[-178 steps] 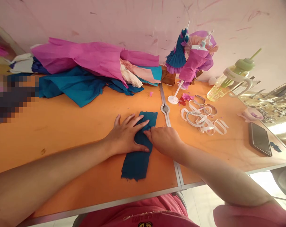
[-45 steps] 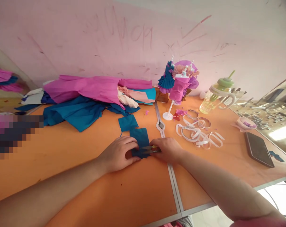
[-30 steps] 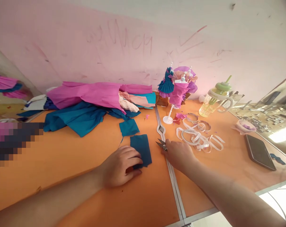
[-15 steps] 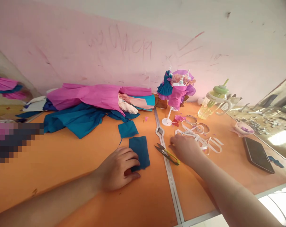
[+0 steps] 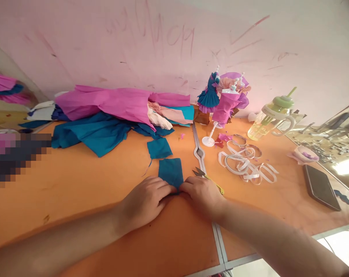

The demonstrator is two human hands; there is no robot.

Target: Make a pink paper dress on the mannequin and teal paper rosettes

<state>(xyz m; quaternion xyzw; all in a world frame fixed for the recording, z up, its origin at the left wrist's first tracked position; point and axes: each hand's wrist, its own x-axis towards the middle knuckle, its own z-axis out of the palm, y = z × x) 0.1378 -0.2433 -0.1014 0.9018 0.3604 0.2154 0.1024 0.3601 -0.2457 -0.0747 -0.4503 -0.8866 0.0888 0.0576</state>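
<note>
A teal piece of crepe paper or cloth lies flat on the orange table, its near edge between my two hands. My left hand has its fingers closed on the near left corner. At the near right corner, my right hand pinches the same piece. Just beyond lies a smaller teal piece with a thin strip trailing from it. Yellow-handled thread snips rest beside my right hand, partly hidden behind it.
Folded magenta material and teal material lie along the wall. Small dressed stands, a bottle and loose white ribbon are at the right. A phone lies near the right edge. Metal strips mark a table seam.
My right hand has moved left from beside the ribbon to the teal piece's near edge. My left hand has closed on its near left corner. The view has shifted slightly.
</note>
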